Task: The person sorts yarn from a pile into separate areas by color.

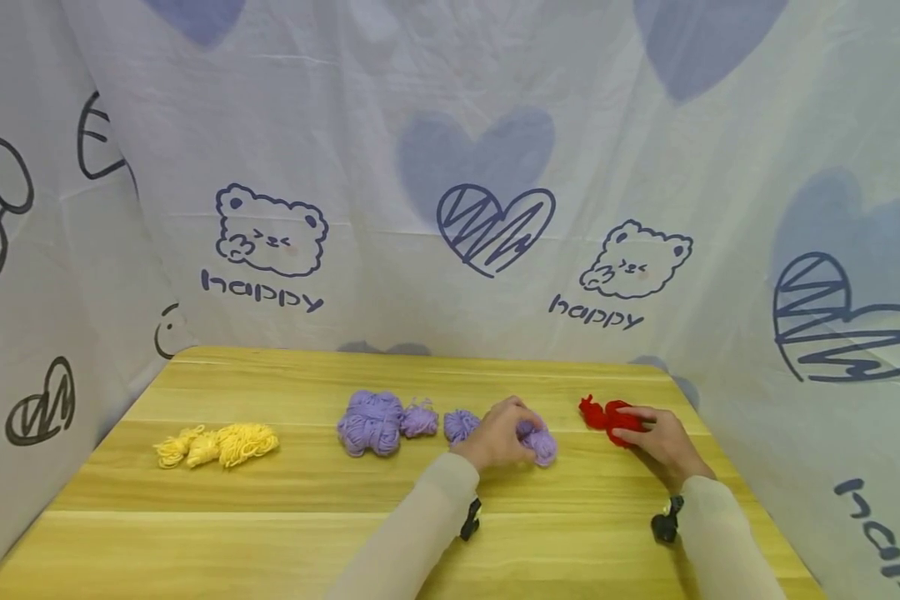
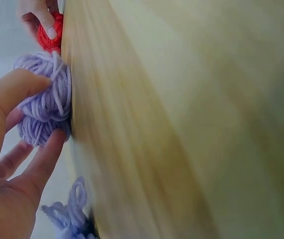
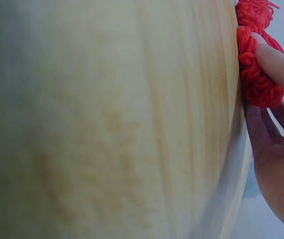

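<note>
My left hand (image 1: pixel 501 435) holds a light purple yarn ball (image 1: pixel 542 447) on the table, right of the middle. In the left wrist view the thumb lies on this purple yarn (image 2: pixel 57 94) and the fingertips touch it from the other side. At the right, my right hand (image 1: pixel 666 442) grips the larger lump of a red yarn bundle (image 1: pixel 621 422). The right wrist view shows the thumb pressed on the red yarn (image 3: pixel 261 74), with the other fingers behind it. Part of each held yarn is hidden by the hand.
Left of my left hand, a purple ball (image 1: pixel 461 426), a small lilac tuft (image 1: pixel 420 419) and a big purple bundle (image 1: pixel 371 423) stand in a row. Yellow yarn (image 1: pixel 221 445) lies at the left of the wooden table (image 1: pixel 270 533). Printed cloth (image 1: pixel 360 250) hangs around the table.
</note>
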Demonstrator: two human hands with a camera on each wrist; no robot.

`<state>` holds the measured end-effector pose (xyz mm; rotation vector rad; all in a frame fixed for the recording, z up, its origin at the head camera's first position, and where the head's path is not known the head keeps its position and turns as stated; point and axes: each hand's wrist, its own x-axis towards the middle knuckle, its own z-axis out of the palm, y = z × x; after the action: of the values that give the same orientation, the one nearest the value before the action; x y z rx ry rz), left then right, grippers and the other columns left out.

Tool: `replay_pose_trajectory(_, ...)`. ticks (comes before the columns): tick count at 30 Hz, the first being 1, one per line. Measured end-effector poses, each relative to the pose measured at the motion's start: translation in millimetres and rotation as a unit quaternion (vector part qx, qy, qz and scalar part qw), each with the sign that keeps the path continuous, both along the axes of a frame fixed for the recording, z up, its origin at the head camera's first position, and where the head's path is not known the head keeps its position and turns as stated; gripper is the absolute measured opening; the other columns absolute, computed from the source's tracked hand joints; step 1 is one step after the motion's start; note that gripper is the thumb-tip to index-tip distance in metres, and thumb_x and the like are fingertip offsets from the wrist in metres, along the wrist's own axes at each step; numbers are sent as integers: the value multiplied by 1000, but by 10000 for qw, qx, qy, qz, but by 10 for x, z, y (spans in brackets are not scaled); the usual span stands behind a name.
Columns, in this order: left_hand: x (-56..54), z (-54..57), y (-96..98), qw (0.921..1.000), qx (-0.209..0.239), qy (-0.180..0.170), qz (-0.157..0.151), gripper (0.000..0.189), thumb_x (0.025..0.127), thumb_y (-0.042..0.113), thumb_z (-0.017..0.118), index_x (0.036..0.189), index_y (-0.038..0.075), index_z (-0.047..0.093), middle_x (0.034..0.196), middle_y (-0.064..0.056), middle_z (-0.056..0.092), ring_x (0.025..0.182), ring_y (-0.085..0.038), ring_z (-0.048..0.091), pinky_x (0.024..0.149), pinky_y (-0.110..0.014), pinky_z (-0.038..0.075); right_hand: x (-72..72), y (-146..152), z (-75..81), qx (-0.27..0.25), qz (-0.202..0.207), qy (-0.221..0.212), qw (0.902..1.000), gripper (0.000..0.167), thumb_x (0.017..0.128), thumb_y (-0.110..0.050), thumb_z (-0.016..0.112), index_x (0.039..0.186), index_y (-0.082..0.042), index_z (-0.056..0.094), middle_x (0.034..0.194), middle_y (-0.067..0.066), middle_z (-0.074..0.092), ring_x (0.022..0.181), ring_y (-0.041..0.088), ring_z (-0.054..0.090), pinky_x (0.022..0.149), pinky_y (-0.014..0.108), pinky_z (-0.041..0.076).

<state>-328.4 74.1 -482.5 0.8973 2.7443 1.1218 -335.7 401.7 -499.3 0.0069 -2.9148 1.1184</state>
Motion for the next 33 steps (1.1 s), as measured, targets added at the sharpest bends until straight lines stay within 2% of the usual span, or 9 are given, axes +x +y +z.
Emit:
replay_pose_trajectory(5, 8, 21, -29, 9999, 120, -24, 24, 33, 79, 10, 89, 110, 12, 80, 114, 2, 64, 108, -15, 60, 96, -25, 54, -9, 10, -7, 8, -19, -12, 10000, 60, 91, -34, 80, 137, 1, 64, 144, 34, 55, 124, 48, 59, 98, 47, 60)
replay_pose_trajectory(10, -12, 22, -51, 9996, 247, 140, -88, 9, 81, 6, 86, 89, 8, 81, 117, -1, 66, 112, -16, 61, 93, -21, 55, -18, 13, -1, -85, -65, -130, 9999, 63, 91, -35, 80, 139, 2, 62, 146, 35, 52, 125, 49, 57, 101, 49, 59)
replay_pose_trajectory(13, -21, 20, -60, 9992, 299, 209, -168, 5, 83, 5, 84, 81, 7, 81, 121, -3, 67, 114, -17, 62, 91, -18, 56, -21, 14, -5, -102, -85, -155, 9998, 63, 91, -35, 80, 139, 2, 61, 146, 35, 52, 126, 48, 57, 101, 49, 58)
replay_pose_trajectory(19, -19, 29, -89, 9988, 316, 268, -252, 6, 86, 6, 83, 80, 8, 80, 122, -3, 69, 116, -17, 64, 92, -17, 56, -28, 18, -12, -65, -109, -154, 9998, 63, 90, -36, 80, 138, 1, 62, 147, 34, 53, 127, 48, 56, 104, 52, 56)
replay_pose_trajectory(28, -31, 61, -173, 9971, 671, 164, -320, 6, 86, 1, 81, 81, 4, 80, 117, -5, 71, 113, -19, 65, 78, -9, 55, -27, 18, -19, -65, -70, -119, 9999, 63, 90, -36, 80, 138, 1, 63, 146, 34, 53, 127, 49, 56, 106, 55, 54)
replay_pose_trajectory(31, -42, 85, -211, 9969, 727, 80, -306, 5, 87, 0, 80, 82, 3, 80, 119, -7, 70, 115, -22, 65, 79, -11, 57, -26, 15, -22, -96, -74, -121, 9999, 64, 90, -36, 81, 138, 2, 62, 145, 34, 53, 127, 49, 56, 104, 53, 56)
replay_pose_trajectory(33, -54, 104, -241, 9970, 700, 156, -295, 5, 87, 1, 80, 82, 2, 80, 120, -8, 70, 116, -24, 65, 81, -15, 59, -26, 14, -24, -114, -87, -142, 9998, 64, 90, -36, 80, 139, 2, 62, 146, 34, 53, 127, 49, 56, 104, 53, 55)
